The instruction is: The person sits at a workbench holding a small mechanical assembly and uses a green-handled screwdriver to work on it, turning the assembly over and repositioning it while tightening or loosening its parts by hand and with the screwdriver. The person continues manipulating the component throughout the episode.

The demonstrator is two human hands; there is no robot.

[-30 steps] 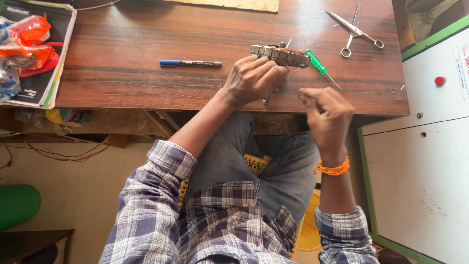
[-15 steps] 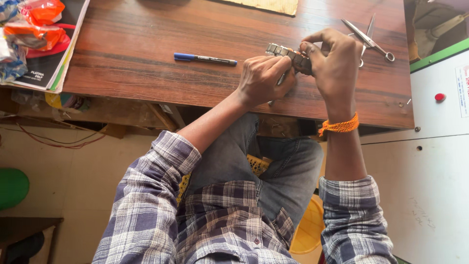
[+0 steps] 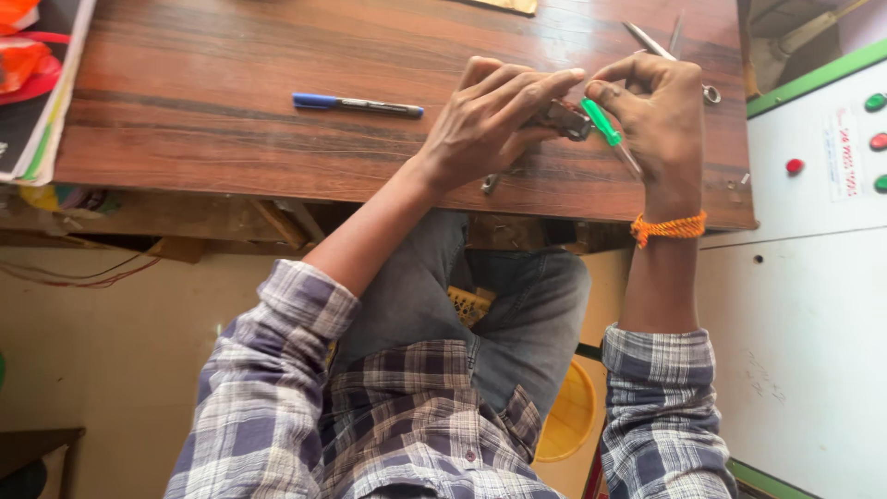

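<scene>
On the wooden desk (image 3: 231,120) we record our left hand (image 3: 490,120) closed on a small metal part (image 3: 562,117) near the front edge, our right hand (image 3: 661,111) gripping a green-handled screwdriver (image 3: 605,131) against it, a blue pen (image 3: 356,104) well apart.

Taking the brown wooden table (image 3: 277,55) as my mark, I see crinkled orange plastic packets (image 3: 23,55) at its far left corner, lying on a stack of printed sheets (image 3: 46,120). Right of the table, a white cabinet panel (image 3: 813,185) carries a narrow upright label with red print (image 3: 843,139).
</scene>
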